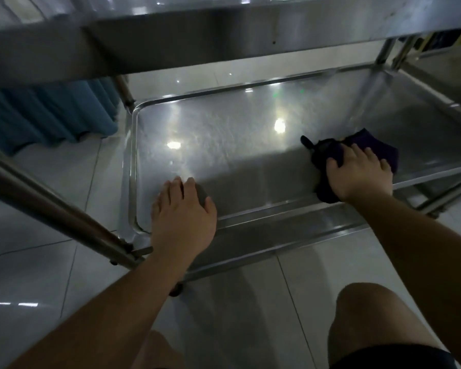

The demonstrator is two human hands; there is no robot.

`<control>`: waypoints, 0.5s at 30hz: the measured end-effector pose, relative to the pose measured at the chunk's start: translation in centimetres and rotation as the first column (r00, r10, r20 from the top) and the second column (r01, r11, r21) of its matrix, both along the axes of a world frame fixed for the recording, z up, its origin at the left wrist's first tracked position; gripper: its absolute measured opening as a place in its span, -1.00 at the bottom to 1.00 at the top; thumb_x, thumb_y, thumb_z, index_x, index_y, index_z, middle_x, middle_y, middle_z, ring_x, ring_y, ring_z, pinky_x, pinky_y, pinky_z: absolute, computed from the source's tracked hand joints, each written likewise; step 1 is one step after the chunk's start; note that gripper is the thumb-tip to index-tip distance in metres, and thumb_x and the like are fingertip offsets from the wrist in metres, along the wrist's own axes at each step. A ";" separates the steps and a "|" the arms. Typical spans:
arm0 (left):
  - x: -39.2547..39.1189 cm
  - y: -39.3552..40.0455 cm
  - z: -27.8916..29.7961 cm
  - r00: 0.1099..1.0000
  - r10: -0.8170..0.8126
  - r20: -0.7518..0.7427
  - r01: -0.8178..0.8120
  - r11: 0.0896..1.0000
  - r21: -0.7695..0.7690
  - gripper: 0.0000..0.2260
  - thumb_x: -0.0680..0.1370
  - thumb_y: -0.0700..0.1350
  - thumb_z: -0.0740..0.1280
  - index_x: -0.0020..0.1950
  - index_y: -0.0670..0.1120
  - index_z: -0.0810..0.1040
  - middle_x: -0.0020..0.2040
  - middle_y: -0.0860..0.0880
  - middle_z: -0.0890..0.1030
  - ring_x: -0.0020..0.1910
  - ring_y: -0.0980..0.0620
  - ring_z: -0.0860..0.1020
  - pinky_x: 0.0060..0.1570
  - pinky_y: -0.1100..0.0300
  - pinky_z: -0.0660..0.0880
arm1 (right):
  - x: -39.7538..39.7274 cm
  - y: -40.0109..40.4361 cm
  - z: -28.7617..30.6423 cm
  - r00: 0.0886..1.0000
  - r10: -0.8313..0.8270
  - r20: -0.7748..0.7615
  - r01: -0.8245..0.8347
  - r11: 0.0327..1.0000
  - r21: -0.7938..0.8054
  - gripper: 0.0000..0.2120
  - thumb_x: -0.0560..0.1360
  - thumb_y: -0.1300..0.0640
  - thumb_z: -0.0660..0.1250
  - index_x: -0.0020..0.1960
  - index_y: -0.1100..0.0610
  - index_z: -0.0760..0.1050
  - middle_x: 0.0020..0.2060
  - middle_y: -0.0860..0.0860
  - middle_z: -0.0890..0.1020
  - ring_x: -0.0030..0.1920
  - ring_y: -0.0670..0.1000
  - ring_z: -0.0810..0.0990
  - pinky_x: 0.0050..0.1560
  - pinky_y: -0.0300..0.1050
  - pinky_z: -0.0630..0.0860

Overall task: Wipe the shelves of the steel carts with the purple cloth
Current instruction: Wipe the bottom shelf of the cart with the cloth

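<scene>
The lower shelf (237, 145) of a steel cart fills the middle of the view, shiny with light reflections. The purple cloth (367, 145) lies bunched on the shelf's right part, near the front rim. My right hand (357, 174) presses flat on the cloth, fingers spread over it. My left hand (181, 217) rests palm down on the shelf's front left corner, fingers apart, holding nothing. The cart's upper shelf (224, 30) crosses the top of the view above both hands.
A slanted steel cart handle and post (53, 206) runs along the left. Blue fabric (45, 115) hangs at the far left. A second steel cart (447, 65) stands at the right. My knees (370, 315) are over the pale tiled floor in front.
</scene>
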State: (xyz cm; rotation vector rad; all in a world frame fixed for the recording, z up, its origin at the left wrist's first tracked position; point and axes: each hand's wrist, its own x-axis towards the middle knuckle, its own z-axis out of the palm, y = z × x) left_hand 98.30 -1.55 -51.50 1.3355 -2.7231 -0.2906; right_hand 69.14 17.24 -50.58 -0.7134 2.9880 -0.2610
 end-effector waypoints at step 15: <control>-0.1 0.2 0.5 1.000 0.011 -0.009 -0.011 1.000 -0.018 -0.44 0.67 0.14 0.13 0.62 -0.09 0.28 0.62 -0.22 0.29 0.61 -0.27 0.22 0.58 -0.26 0.19 | -0.4 0.4 -0.4 0.998 0.047 -0.029 -0.048 0.999 -0.014 -0.31 0.65 -0.32 -0.01 0.67 0.01 0.16 0.65 0.04 0.22 0.65 0.14 0.11 0.62 0.25 0.03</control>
